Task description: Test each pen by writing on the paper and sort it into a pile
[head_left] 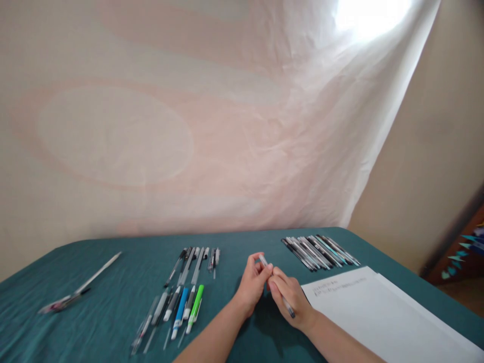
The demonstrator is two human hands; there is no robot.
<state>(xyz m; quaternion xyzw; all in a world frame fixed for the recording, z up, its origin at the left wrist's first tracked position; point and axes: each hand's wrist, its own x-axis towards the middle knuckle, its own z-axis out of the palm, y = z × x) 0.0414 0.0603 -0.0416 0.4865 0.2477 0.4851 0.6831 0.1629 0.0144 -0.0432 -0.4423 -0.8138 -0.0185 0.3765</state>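
Note:
Between my two hands, above the green tablecloth, is a slim pen (263,260) with a clear-looking barrel and a dark end showing below my right hand. My left hand (252,283) is closed with thumb and fingers pinching the pen's upper part. My right hand (289,296) wraps around its lower part, and the hands touch each other. The middle of the pen is hidden by my fingers. Just right of my right hand lie white paper sheets (378,312) with small dark writing along the upper left.
Several pens (319,252) lie in a row at the back right. Left of my hands are pen parts (194,262) and several coloured barrels, including a green one (195,307) and a blue one (180,311). A long white stick-like item (98,272) lies far left. A pale cloth (227,126) hangs behind.

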